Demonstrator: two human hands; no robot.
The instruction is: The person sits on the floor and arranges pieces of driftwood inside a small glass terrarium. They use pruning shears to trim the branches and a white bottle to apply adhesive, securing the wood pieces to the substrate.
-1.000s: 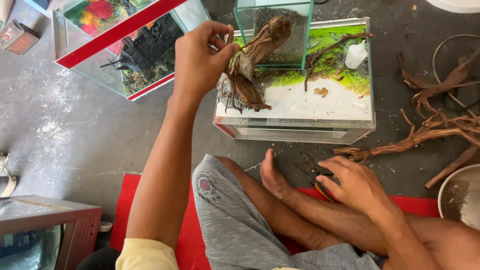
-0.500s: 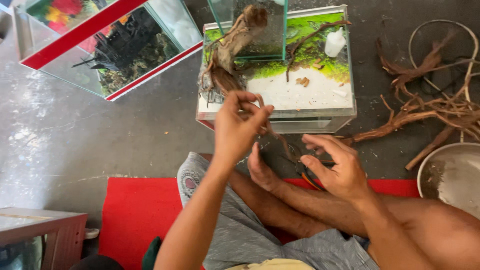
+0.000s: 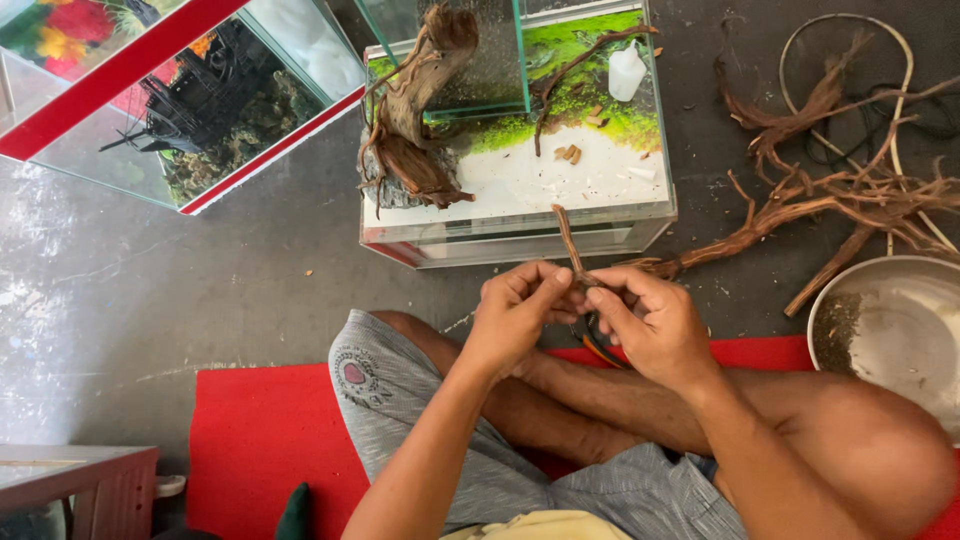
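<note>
Both my hands meet in front of a small glass tank. My left hand and my right hand pinch a thin brown twig that sticks up toward the tank. Inside the tank a large piece of driftwood leans at the left on white sand, with green moss behind it and a small white bottle. A thin branch lies across the moss. I sit cross-legged on a red mat.
A red-framed glass tank with a dark ship ornament lies tilted at the upper left. A tangle of driftwood branches and a wire hoop lie at the right on the grey floor. A metal bowl stands at the right edge.
My left hand came down from the driftwood in the tank to my lap. My right hand rose to meet it, and both now hold the thin twig.
</note>
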